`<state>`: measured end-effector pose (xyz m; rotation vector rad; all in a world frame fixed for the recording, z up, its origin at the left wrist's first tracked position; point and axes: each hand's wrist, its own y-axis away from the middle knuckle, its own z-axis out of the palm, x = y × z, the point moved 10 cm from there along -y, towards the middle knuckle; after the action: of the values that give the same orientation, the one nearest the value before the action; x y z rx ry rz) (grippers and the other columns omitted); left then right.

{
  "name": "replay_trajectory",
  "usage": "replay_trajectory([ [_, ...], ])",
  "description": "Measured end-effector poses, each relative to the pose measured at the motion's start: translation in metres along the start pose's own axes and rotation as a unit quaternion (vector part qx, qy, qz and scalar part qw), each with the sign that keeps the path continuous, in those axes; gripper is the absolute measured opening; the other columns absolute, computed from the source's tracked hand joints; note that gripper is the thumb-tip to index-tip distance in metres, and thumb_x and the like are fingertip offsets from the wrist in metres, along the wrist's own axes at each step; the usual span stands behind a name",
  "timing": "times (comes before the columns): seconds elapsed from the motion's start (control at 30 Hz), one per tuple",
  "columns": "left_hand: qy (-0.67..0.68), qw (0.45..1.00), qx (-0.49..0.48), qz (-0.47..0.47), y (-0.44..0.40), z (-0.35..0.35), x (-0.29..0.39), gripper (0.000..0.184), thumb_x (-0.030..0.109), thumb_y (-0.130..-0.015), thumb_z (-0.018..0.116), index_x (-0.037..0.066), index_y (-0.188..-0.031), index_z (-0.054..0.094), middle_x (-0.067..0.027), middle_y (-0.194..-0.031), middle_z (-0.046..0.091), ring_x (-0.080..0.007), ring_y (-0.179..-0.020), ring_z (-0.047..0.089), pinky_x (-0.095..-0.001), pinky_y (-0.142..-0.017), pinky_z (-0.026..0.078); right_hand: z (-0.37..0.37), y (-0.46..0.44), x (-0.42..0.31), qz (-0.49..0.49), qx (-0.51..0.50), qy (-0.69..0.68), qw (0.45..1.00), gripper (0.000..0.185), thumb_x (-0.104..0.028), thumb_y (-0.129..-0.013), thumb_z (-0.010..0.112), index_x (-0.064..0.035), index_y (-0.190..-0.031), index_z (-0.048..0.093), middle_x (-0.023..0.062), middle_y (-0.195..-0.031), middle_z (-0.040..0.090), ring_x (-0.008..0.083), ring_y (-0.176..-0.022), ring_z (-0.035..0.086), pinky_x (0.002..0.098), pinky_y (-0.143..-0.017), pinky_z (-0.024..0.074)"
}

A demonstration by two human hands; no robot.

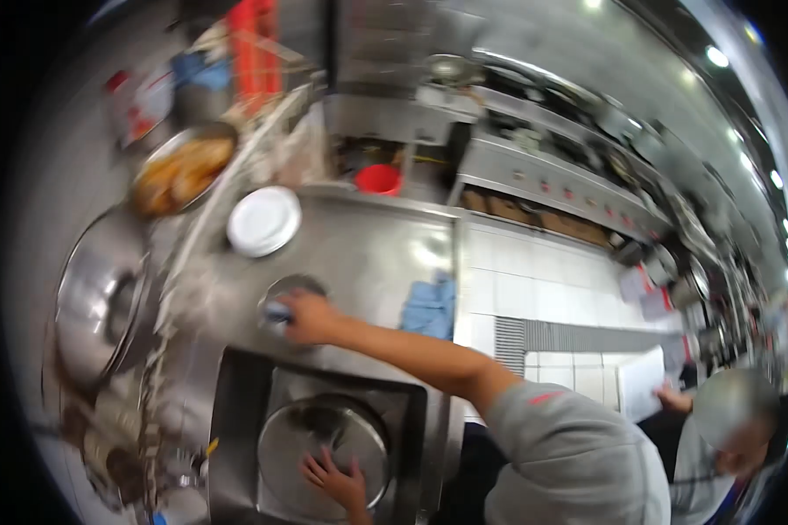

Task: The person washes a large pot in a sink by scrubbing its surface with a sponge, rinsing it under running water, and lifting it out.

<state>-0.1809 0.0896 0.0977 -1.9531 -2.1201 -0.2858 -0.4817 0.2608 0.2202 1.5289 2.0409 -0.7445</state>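
Note:
My right hand [313, 317] reaches across the steel counter to a small round metal bowl [299, 284]. Its fingers are closed on a small blue-and-white item [277, 312], too blurred to name. Lower in the head view, my left hand [337, 480] is spread over a large round steel pan [324, 423] in the sink [236, 411]. The fingers are apart and hold nothing; whether they touch the pan I cannot tell.
White stacked plates [263, 220] and a blue cloth [429, 306] lie on the counter. A bowl of orange-brown food [186, 171] and a large steel basin [105, 293] stand at left. Another person [718, 437] holds a white sheet [642, 385] at right.

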Motion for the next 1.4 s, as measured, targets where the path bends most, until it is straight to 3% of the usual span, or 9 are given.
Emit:
replay_trajectory([
  [0.1,-0.111,0.992,-0.038,-0.053,0.004,0.014,0.021,0.067,0.048,-0.089,0.059,0.020,-0.147,0.041,-0.0162,-0.158,0.023,-0.0418,-0.145,0.017,-0.0654,-0.111,0.017,0.053,-0.025,0.042,0.126,-0.181,0.194,0.956,0.050,-0.025,-0.071,0.073,-0.0169,-0.119,0.065,0.0205,-0.133,0.052,0.0422,-0.115,0.056,0.0484,-0.088,0.0524],
  [0.3,-0.156,0.974,-0.002,-0.162,-0.067,0.008,-0.002,0.068,0.044,-0.089,0.058,0.016,-0.148,0.038,-0.0206,-0.157,0.022,-0.0449,-0.143,0.021,-0.0652,-0.109,0.023,0.124,-0.046,0.072,0.139,-0.184,0.205,0.951,0.080,-0.032,-0.073,0.076,-0.0199,-0.144,0.042,0.0201,-0.157,0.018,0.0540,-0.137,0.026,0.0607,-0.099,0.0417],
  [0.33,-0.159,0.976,-0.005,-0.150,-0.070,0.020,0.003,0.068,0.044,-0.089,0.058,0.016,-0.148,0.038,-0.0206,-0.157,0.022,-0.0449,-0.143,0.021,-0.0652,-0.109,0.023,0.118,-0.048,0.073,0.150,-0.179,0.201,0.951,0.080,-0.032,-0.073,0.076,-0.0199,-0.144,0.042,0.0201,-0.157,0.018,0.0540,-0.137,0.026,0.0607,-0.099,0.0417],
  [0.4,-0.174,0.982,0.014,0.065,-0.075,0.034,0.054,0.067,0.047,-0.092,0.052,0.020,-0.150,0.034,-0.0192,-0.158,0.019,-0.0450,-0.144,0.018,-0.0684,-0.109,0.019,0.111,-0.047,0.063,0.135,-0.214,0.197,0.947,0.081,-0.030,-0.075,0.076,-0.0204,-0.146,0.039,0.0211,-0.157,0.019,0.0536,-0.137,0.027,0.0609,-0.101,0.0395],
  [0.47,-0.143,0.982,-0.052,0.113,-0.061,0.046,0.085,0.064,0.045,-0.092,0.053,0.020,-0.149,0.036,-0.0184,-0.159,0.018,-0.0450,-0.145,0.015,-0.0683,-0.109,0.017,0.104,-0.047,0.062,0.143,-0.210,0.189,0.948,0.081,-0.029,-0.074,0.077,-0.0211,-0.145,0.041,0.0200,-0.157,0.018,0.0522,-0.135,0.030,0.0586,-0.100,0.0414],
  [0.7,-0.114,0.985,-0.032,0.124,-0.042,0.044,0.056,0.062,0.049,-0.096,0.047,0.022,-0.150,0.035,-0.0081,-0.161,0.019,-0.0376,-0.147,0.014,-0.0667,-0.111,0.015,0.033,-0.034,0.029,0.136,-0.108,0.131,0.976,0.073,-0.016,-0.067,0.075,-0.0153,-0.136,0.050,0.0229,-0.140,0.044,0.0407,-0.114,0.058,0.0424,-0.087,0.0539],
  [1.03,-0.108,0.989,-0.028,0.098,-0.042,0.038,0.050,0.060,0.050,-0.096,0.047,0.022,-0.149,0.038,-0.0096,-0.160,0.020,-0.0370,-0.147,0.015,-0.0662,-0.111,0.016,-0.045,0.005,-0.053,-0.019,0.083,-0.111,0.990,0.053,-0.016,-0.073,0.071,-0.0124,-0.123,0.055,0.0200,-0.115,0.053,0.0391,-0.101,0.060,0.0479,-0.080,0.0527],
  [1.37,-0.113,0.990,-0.043,0.069,-0.036,0.044,0.032,0.063,0.046,-0.094,0.052,0.012,-0.146,0.041,-0.0152,-0.155,0.030,-0.0402,-0.143,0.023,-0.0632,-0.113,0.015,0.084,0.151,-0.089,-0.060,-0.098,-0.307,0.945,0.057,-0.023,-0.074,0.073,-0.0071,-0.126,0.056,0.0189,-0.118,0.058,0.0372,-0.110,0.058,0.0446,-0.095,0.0474],
  [1.4,0.068,0.993,-0.059,0.078,-0.036,0.036,0.044,0.066,0.045,-0.094,0.052,0.005,-0.144,0.039,-0.0186,-0.153,0.031,-0.0422,-0.143,0.023,-0.0629,-0.113,0.015,0.091,0.165,-0.086,-0.028,-0.127,-0.314,0.940,0.057,-0.025,-0.075,0.072,-0.0070,-0.126,0.056,0.0193,-0.120,0.059,0.0369,-0.113,0.058,0.0459,-0.097,0.0462],
])
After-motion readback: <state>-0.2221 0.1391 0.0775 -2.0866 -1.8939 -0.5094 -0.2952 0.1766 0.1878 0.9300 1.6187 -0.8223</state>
